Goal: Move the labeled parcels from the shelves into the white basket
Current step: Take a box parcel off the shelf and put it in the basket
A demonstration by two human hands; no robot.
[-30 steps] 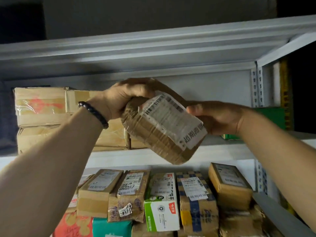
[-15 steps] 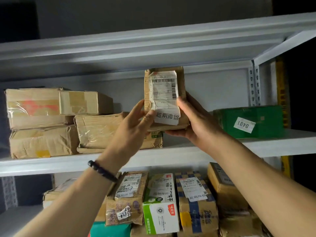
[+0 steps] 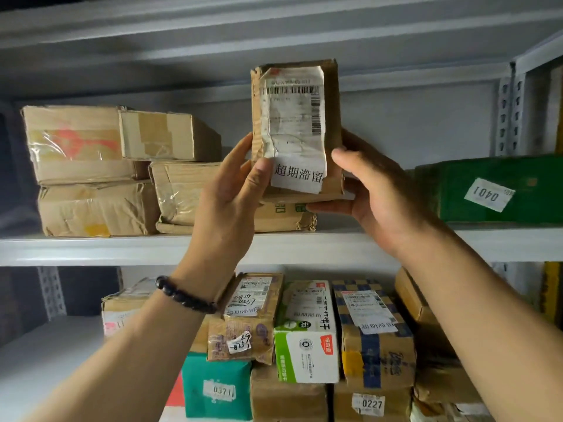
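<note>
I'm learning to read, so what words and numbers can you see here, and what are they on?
"超期滞留": white label on the held parcel.
"0401": sticker on the green parcel, upside down.
"0371": sticker on the teal parcel.
"0227": sticker on the brown box at the bottom.
Small print and handwriting elsewhere: too blurred to read.
</note>
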